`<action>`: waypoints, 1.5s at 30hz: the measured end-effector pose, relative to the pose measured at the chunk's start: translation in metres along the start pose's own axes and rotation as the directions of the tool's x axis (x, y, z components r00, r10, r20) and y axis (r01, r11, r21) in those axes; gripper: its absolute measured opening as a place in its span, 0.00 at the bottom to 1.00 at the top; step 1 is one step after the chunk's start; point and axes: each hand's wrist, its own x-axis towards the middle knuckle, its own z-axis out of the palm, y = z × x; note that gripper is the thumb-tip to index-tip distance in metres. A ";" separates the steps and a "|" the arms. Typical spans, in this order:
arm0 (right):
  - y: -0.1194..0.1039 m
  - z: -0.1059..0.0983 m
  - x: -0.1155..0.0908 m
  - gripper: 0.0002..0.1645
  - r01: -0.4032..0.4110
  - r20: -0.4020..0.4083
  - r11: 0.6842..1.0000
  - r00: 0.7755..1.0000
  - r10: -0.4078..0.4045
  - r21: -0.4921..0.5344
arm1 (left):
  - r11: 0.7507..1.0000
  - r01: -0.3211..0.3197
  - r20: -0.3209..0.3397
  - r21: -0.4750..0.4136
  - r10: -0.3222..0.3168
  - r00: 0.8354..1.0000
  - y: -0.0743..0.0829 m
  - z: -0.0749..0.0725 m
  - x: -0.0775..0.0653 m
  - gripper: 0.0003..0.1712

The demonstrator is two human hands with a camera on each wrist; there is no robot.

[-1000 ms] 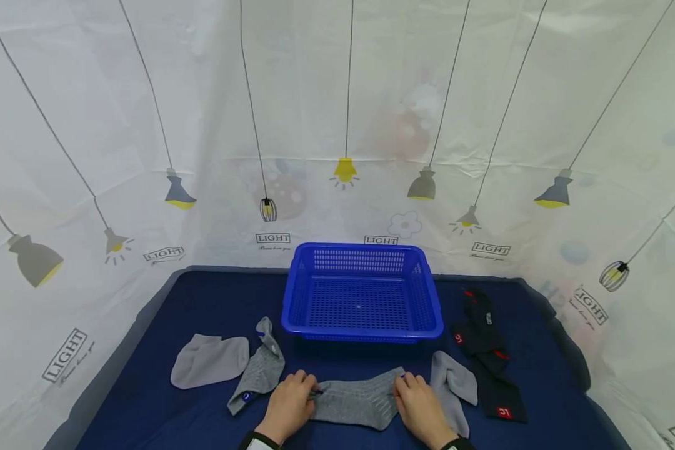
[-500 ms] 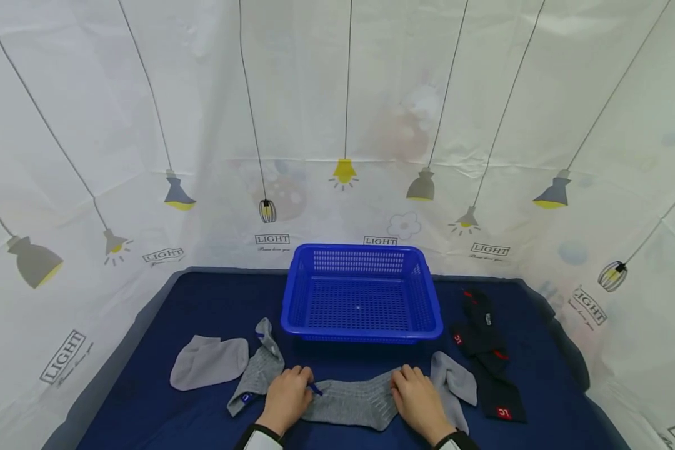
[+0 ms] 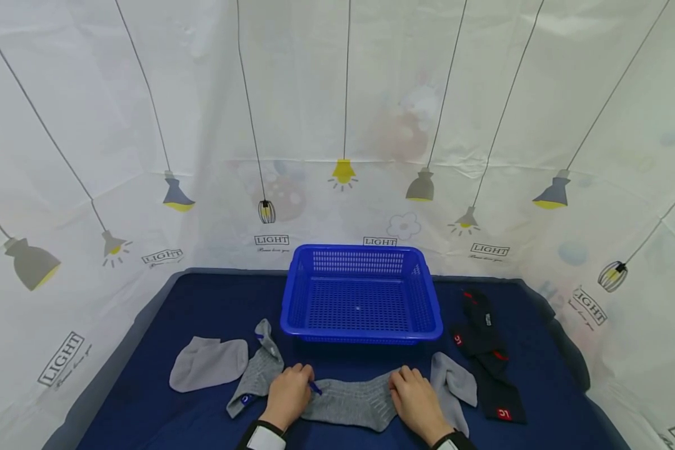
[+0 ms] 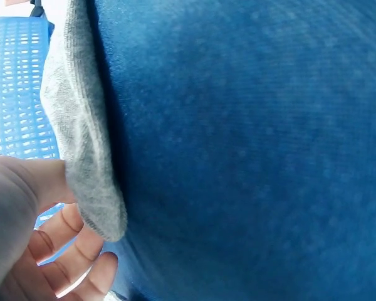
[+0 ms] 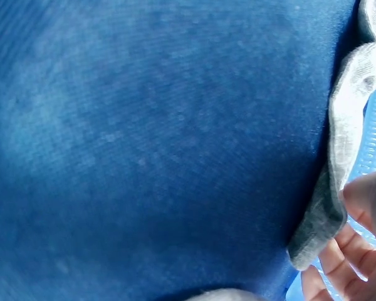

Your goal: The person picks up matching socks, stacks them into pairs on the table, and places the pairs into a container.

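A grey ribbed sock (image 3: 349, 403) with a dark blue mark lies stretched sideways on the dark blue cloth. My left hand (image 3: 289, 395) pinches its left end; in the left wrist view the thumb and fingers hold the edge of the sock (image 4: 81, 125). At the other end my right hand (image 3: 416, 400) pinches the fabric, and the right wrist view shows thumb and fingertips against the sock (image 5: 344, 132). Left of my left hand lies another grey ribbed sock (image 3: 257, 375). Just right of my right hand is a folded light grey sock (image 3: 452, 384).
Behind the hands stands a blue plastic basket (image 3: 360, 334) with perforated sides. A light grey sock (image 3: 208, 364) lies at the far left. Black socks with red marks (image 3: 489, 359) lie overlapping at the right. A white printed curtain (image 3: 337, 94) hangs around the table's back and sides.
My left hand has shifted slightly left along the sock's end, and the blue mark shows more. My right hand has moved slightly left. The other socks and basket have stayed put.
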 end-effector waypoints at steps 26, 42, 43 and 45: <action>-0.007 0.007 0.005 0.13 0.064 -0.075 0.996 0.995 -0.059 0.060 | 0.999 -0.048 -0.050 0.023 0.049 0.998 0.031 -0.013 -0.004 0.12; -0.012 0.009 -0.004 0.31 0.040 0.075 0.998 0.996 -0.044 0.056 | 0.998 -0.035 0.077 0.052 0.031 0.997 0.035 -0.004 -0.022 0.23; -0.012 0.009 -0.004 0.31 0.039 0.071 0.998 0.997 -0.043 0.052 | 0.998 -0.034 0.079 0.054 0.030 0.996 0.035 -0.003 -0.023 0.24; -0.013 0.009 -0.005 0.31 0.036 0.066 0.998 0.997 -0.039 0.050 | 0.998 -0.032 0.079 0.059 0.027 0.997 0.035 -0.003 -0.023 0.25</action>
